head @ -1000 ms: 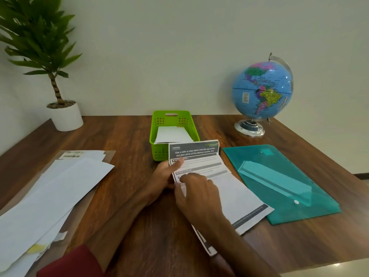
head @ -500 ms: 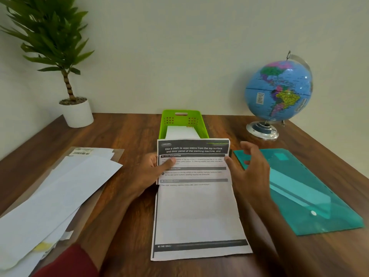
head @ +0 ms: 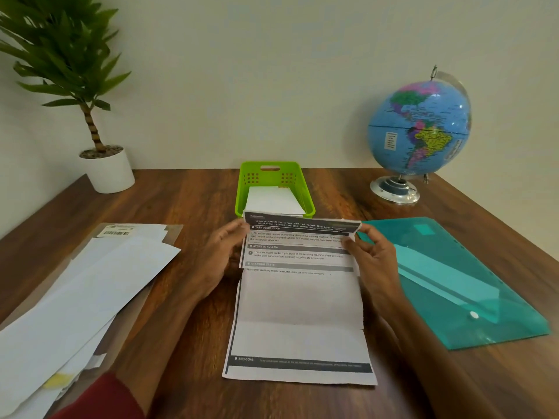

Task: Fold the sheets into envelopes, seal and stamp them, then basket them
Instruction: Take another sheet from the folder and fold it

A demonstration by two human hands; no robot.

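A printed sheet (head: pixel 299 306) lies lengthwise on the wooden table in front of me, its far third raised off the surface. My left hand (head: pixel 219 255) pinches the sheet's far left corner. My right hand (head: pixel 373 258) pinches the far right corner. Behind the sheet stands a green basket (head: pixel 273 176) with a white envelope (head: pixel 272 199) inside. A stack of white envelopes (head: pixel 75 300) on a clear sleeve lies at the left.
A teal plastic folder (head: pixel 447 282) lies to the right of the sheet. A globe (head: pixel 419 128) on a silver stand is at the back right. A potted plant (head: pixel 104 167) sits at the back left, near the wall.
The sheet was turned square to me. My right hand came back from the side and took the far right corner. The far edge is now lifted by both hands.
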